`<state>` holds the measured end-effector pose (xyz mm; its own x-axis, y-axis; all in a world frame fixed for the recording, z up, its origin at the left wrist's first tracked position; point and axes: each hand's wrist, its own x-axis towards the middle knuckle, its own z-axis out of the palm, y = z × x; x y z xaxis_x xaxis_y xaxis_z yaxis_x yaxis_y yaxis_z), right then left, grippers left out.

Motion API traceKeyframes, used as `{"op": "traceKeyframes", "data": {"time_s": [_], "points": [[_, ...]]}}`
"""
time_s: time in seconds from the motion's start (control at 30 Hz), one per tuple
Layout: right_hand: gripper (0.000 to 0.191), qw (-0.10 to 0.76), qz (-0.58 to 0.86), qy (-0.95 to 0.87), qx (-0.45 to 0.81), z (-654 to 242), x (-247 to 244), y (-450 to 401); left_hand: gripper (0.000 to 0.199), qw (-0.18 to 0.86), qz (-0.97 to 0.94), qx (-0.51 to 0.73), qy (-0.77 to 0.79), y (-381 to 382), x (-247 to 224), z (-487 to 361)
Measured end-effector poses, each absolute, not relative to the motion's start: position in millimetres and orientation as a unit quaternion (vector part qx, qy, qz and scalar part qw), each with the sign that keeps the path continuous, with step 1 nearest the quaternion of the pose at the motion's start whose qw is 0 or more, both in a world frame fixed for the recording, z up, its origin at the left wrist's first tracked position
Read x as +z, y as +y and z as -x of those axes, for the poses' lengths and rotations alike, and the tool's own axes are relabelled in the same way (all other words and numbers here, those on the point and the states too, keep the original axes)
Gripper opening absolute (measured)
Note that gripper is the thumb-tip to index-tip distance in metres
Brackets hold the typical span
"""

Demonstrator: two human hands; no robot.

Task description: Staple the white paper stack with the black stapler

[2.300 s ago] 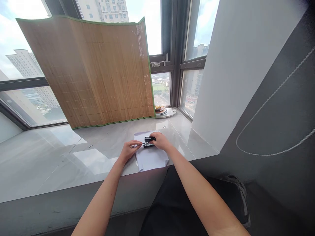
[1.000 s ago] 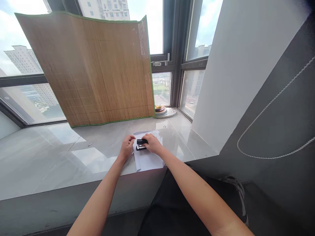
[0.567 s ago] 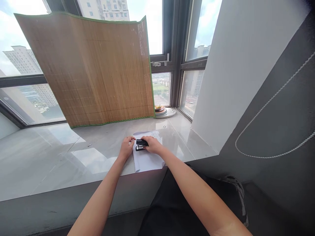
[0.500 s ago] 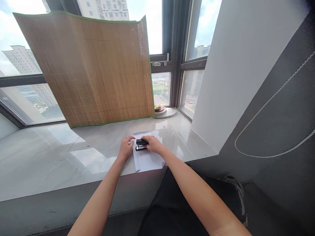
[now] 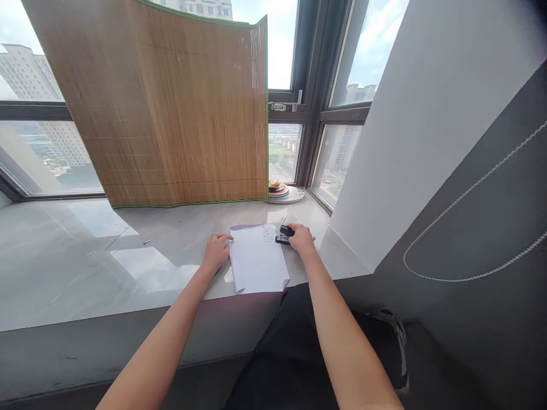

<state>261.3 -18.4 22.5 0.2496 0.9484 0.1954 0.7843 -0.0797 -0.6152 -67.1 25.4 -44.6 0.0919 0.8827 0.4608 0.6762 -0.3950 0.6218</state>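
A black stapler [image 5: 282, 239] is gripped by my right hand [image 5: 302, 237], just off the right edge of the paper. White sheets of paper [image 5: 256, 262] lie on the windowsill in front of me, with handwriting near the top right and a curled lower right corner. My left hand [image 5: 217, 250] rests at the left edge of the paper, its fingers stretched out and the fingertips touching the upper left side. Beyond the stapler, a few tiny staples [image 5: 283, 219] lie on the sill.
A bamboo mat [image 5: 179, 114] with green edging leans against the window. Stacked plates [image 5: 280, 192] stand in the corner. The pale tiled sill [image 5: 171, 228] ends at a front edge close to my body. A beaded blind cord [image 5: 461, 199] hangs at the right.
My right hand has carried the stapler to the right, from over the paper to beside its right edge. My left hand remains at the left edge. The view has shifted slightly.
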Motion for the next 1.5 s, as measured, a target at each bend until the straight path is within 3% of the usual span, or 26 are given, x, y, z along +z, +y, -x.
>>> {"op": "traceKeyframes", "data": {"time_s": [0.2, 0.37, 0.67, 0.83, 0.93, 1.03, 1.2, 1.5], "points": [[0.052, 0.328, 0.765, -0.546, 0.096, -263.4, 27.2, -21.3, 0.036, 0.117, -0.74, 0.412, 0.519, 21.9, -43.2, 65.0], [0.048, 0.319, 0.763, -0.546, 0.136, -265.7, 24.2, -18.8, 0.056, 0.136, -0.757, 0.403, 0.496, 17.7, -34.3, 62.5], [0.049, 0.343, 0.677, -0.625, 0.182, -267.5, 11.3, -8.7, 0.034, 0.106, -0.829, 0.324, 0.443, 10.8, -23.4, 51.9], [0.058, 0.386, 0.513, -0.739, 0.205, -275.4, 2.7, -8.0, 0.02, 0.158, -0.904, 0.267, 0.295, 13.5, 8.3, 16.9], [0.057, 0.432, 0.444, -0.759, 0.198, -282.5, -4.9, -8.6, 0.04, 0.213, -0.925, 0.225, 0.218, 23.8, 17.6, 1.8], [0.047, 0.444, 0.428, -0.763, 0.195, -284.4, -12.5, -7.8, 0.052, 0.231, -0.926, 0.213, 0.208, 32.7, 10.6, -1.8], [0.05, 0.406, 0.44, -0.785, 0.161, -275.3, -18.3, -5.9, 0.046, 0.222, -0.915, 0.291, 0.172, 35.8, -9.3, -0.3], [0.054, 0.37, 0.479, -0.789, 0.108, -270.3, -17.9, -10.5, 0.049, 0.255, -0.908, 0.218, 0.251, 39.2, -30.4, -3.0]]}}
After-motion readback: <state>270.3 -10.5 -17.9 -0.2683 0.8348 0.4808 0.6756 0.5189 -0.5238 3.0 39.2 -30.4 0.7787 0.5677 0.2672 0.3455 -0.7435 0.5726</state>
